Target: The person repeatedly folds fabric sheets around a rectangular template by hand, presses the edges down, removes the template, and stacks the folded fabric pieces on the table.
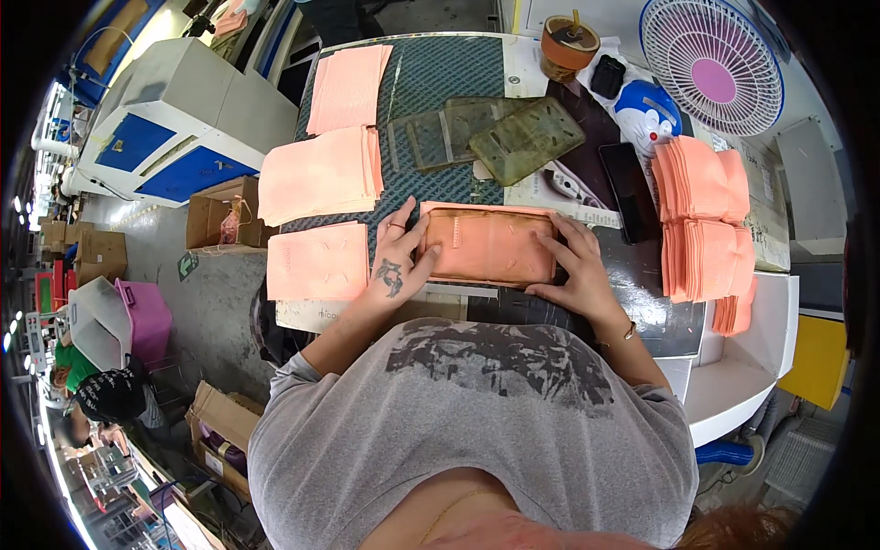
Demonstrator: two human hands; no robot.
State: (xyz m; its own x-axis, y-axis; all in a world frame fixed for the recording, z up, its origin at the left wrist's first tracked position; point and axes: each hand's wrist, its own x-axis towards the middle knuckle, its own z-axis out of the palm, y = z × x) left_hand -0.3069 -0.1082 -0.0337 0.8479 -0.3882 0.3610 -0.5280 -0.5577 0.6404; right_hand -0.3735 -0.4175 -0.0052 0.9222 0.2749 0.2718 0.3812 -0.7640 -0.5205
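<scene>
Both hands press flat on a clear plastic template that covers a salmon-pink fabric piece in the middle of the worktable. The left hand lies with fingers spread on the template's left end, thumb along its near edge; the right hand rests with fingers spread on its right end. Neither hand closes around anything.

In the head view, a single pink piece lies just left of the left hand, with pink stacks beyond it. More clear templates lie further back. A folded pink pile sits to the right, near a black phone and a white fan.
</scene>
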